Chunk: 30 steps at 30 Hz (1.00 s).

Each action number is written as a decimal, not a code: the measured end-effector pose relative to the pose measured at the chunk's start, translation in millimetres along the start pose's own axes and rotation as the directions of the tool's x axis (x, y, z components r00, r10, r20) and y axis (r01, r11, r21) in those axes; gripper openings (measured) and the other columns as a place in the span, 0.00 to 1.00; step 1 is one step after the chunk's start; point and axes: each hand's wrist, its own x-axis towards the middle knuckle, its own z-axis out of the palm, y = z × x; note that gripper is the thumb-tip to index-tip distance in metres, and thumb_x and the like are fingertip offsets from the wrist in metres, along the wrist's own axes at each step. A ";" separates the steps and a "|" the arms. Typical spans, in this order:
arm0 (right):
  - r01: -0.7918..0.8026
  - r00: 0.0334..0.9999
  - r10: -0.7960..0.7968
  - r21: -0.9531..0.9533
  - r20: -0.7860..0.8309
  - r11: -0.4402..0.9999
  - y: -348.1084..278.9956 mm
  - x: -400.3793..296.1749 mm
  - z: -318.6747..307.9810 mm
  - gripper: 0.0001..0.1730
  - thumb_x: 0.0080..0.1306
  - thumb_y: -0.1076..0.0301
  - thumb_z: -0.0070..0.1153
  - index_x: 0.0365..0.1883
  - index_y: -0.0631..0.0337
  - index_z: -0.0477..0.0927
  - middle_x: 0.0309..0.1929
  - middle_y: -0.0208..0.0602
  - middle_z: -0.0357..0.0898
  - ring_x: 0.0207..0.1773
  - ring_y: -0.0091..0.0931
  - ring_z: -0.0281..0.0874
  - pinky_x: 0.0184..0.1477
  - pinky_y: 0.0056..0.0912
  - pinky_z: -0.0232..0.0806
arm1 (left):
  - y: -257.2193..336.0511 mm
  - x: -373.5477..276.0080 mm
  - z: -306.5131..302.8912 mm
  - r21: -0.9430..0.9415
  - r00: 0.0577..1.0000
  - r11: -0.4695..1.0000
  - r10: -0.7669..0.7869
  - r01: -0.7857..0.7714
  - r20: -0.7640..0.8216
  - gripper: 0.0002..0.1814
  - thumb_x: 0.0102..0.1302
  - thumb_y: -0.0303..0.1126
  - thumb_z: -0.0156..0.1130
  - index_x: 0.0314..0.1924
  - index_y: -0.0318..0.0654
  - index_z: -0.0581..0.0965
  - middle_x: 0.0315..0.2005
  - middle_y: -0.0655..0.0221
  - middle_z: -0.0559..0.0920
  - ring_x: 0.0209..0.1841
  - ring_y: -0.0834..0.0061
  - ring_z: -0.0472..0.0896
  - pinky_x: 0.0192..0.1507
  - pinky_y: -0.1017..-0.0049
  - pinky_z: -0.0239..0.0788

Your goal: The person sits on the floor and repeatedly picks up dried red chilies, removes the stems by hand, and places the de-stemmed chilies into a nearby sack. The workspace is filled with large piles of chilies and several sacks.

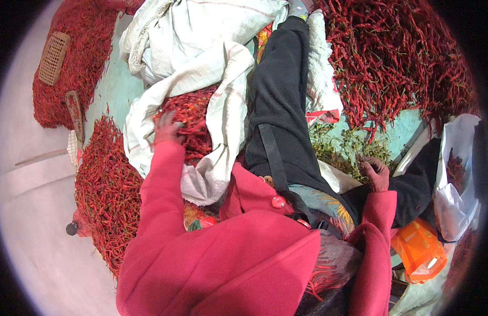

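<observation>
My left hand point(169, 128) lies in the mouth of a white woven sack point(228, 114), at the left side of the opening. Its fingers are spread over red chili peppers point(194, 122) inside, and no grip on any of them shows. My right hand point(374, 173) is at the edge of a pile of green chili stems point(346, 150), above my bent dark trouser leg. Its fingers are curled; whether anything is pinched between them cannot be made out. The sack rests against my outstretched leg point(281, 102).
Heaps of red chilies lie at the upper right point(398, 59), upper left point(78, 47) and left point(109, 189). A woven plastic basket point(54, 58) sits on the upper-left heap. An orange plastic bag point(420, 252) and a white plastic bag point(457, 197) stand at the right.
</observation>
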 end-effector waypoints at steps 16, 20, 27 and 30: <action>0.064 0.998 -0.064 -0.117 0.004 0.991 -12.3 -0.3 -2.2 0.14 0.57 0.67 0.57 0.40 0.66 0.80 0.30 0.33 0.80 0.32 0.21 0.76 0.37 0.24 0.68 | 80.0 -11.4 -13.2 -0.095 0.985 0.992 0.092 -0.079 0.147 0.19 0.53 0.45 0.60 0.44 0.49 0.77 0.52 0.60 0.72 0.45 0.55 0.77 0.48 0.60 0.69; 0.023 0.997 -0.020 -0.040 0.069 0.999 -22.7 1.7 8.6 0.14 0.59 0.66 0.56 0.41 0.65 0.80 0.31 0.32 0.80 0.33 0.21 0.76 0.38 0.24 0.68 | 130.3 -19.7 9.6 -0.095 0.942 0.988 0.142 -0.118 0.305 0.15 0.56 0.43 0.57 0.42 0.49 0.77 0.41 0.57 0.75 0.40 0.55 0.77 0.42 0.60 0.70; 0.023 1.000 -0.023 0.020 0.017 1.000 1.0 2.6 -5.2 0.14 0.60 0.65 0.55 0.41 0.64 0.80 0.31 0.28 0.79 0.31 0.18 0.73 0.35 0.20 0.65 | 85.9 -18.4 -39.8 -0.323 0.893 0.946 0.167 -0.026 0.418 0.17 0.59 0.48 0.55 0.43 0.51 0.80 0.44 0.61 0.78 0.48 0.60 0.76 0.48 0.63 0.67; -0.012 0.999 0.013 -0.032 0.045 0.999 3.6 8.3 -1.9 0.15 0.59 0.66 0.56 0.43 0.64 0.80 0.31 0.27 0.79 0.31 0.17 0.72 0.35 0.19 0.65 | 50.5 -25.2 -60.8 -0.543 0.891 0.835 0.172 0.095 0.420 0.14 0.59 0.45 0.58 0.41 0.51 0.82 0.44 0.63 0.80 0.50 0.64 0.76 0.50 0.67 0.67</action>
